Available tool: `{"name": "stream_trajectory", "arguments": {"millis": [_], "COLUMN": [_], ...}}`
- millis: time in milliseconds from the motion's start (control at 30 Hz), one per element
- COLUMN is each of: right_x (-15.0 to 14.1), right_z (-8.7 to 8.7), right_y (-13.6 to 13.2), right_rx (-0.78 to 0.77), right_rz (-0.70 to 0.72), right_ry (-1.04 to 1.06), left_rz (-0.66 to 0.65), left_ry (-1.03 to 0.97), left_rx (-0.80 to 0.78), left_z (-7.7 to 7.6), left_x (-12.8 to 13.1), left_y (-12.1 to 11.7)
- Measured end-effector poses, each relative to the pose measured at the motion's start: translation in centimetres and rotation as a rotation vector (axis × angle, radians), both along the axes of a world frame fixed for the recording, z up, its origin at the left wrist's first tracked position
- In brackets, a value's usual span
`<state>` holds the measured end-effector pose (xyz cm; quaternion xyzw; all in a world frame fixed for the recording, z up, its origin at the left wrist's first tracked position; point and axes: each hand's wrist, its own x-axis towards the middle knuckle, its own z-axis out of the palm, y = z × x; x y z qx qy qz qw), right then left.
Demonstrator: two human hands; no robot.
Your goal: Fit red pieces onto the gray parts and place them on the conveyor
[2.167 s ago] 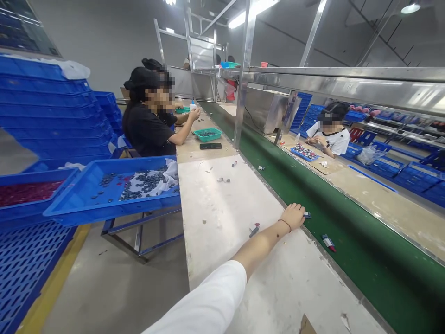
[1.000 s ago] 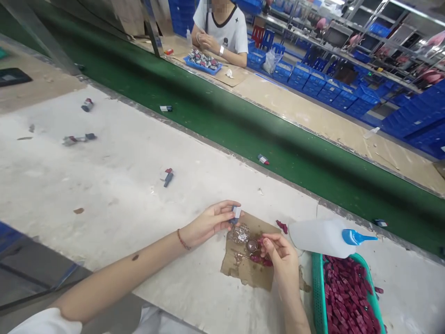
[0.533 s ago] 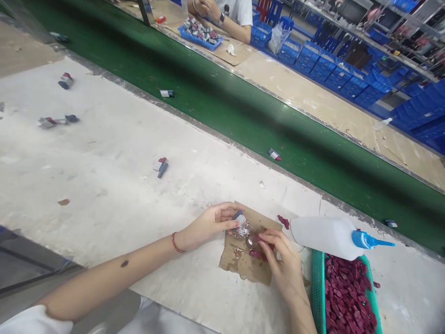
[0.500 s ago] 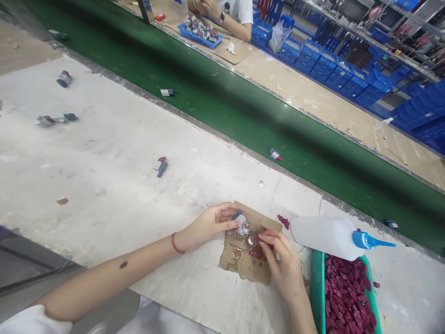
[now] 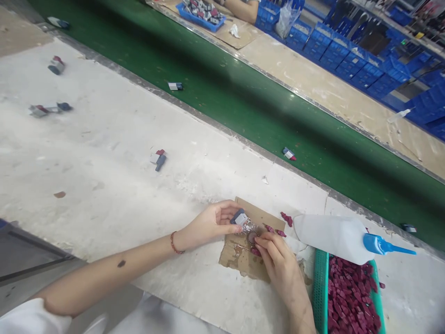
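Observation:
My left hand (image 5: 217, 221) is closed on a small grey and dark blue plastic part (image 5: 239, 218), held over a piece of brown cardboard (image 5: 231, 253). Under that part lies a shiny, wet-looking clump (image 5: 248, 226). My right hand (image 5: 278, 257) is closed in a pinch at a small round dish-like thing (image 5: 252, 237); whatever its fingertips hold is hidden. Below those fingertips a maroon piece (image 5: 255, 251) rests on the cardboard. Two more maroon pieces (image 5: 270, 228) lie just beyond the knuckles.
A white bottle with blue nozzle (image 5: 333, 236) lies by a green basket (image 5: 320, 292) of maroon pieces. Assembled grey-blue-maroon parts (image 5: 159, 160) sit on the white table at left. Beyond runs a green conveyor (image 5: 225, 111) carrying several parts. Across it are a person's arm (image 5: 241, 9) and blue bins (image 5: 342, 51).
The view has shifted a little. In my left hand the grey and blue part is turned and shows more. My right hand has shifted slightly, and two maroon pieces beyond it now show.

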<state>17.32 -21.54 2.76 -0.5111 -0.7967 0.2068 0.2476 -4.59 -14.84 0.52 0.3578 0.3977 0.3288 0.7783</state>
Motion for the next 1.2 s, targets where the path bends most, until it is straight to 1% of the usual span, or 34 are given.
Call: {"name": "stream_trajectory", "arguments": {"millis": [100, 167, 300, 400, 467, 567, 733, 833, 967, 1200], "right_x": [0.1, 0.2, 0.0, -0.5, -0.7, -1.1, -1.7, -1.9, -2.1, -2.5], "right_z": [0.1, 0.2, 0.4, 0.5, 0.4, 0.3, 0.4, 0.5, 0.5, 0.7], "right_y": [-0.1, -0.2, -0.3, -0.5, -0.6, -0.8, -0.9, -0.8, -0.8, -0.6], "right_rx": [-0.035, -0.058, -0.092, -0.099, -0.097, -0.107, -0.128, -0.103, -0.074, -0.034], "right_rz": [-0.062, -0.128, -0.256, -0.305, -0.322, -0.335, -0.325, -0.281, -0.259, -0.194], "right_ry": [0.112, 0.210, 0.391, 0.525, 0.591, 0.653, 0.678, 0.649, 0.594, 0.550], "left_rz": [0.003, -0.028, -0.183, -0.289, -0.336, -0.378, -0.437, -0.447, -0.451, -0.454], "left_ry": [0.007, -0.012, -0.045, -0.046, -0.051, -0.091, -0.229, -0.237, -0.210, -0.258], "left_rx": [0.028, 0.053, 0.134, 0.167, 0.157, 0.081, -0.036, -0.066, -0.057, -0.019], "left_z": [0.0, 0.2, 0.8, 1.1, 1.2, 1.1, 0.7, 0.5, 0.2, 0.2], "left_x": [0.0, 0.0, -0.1, -0.1, 0.0, 0.2, 0.3, 0.3, 0.3, 0.5], "left_y": [-0.3, -0.6, -1.1, -1.4, -1.6, -2.0, -2.5, -2.6, -2.5, -2.6]}}
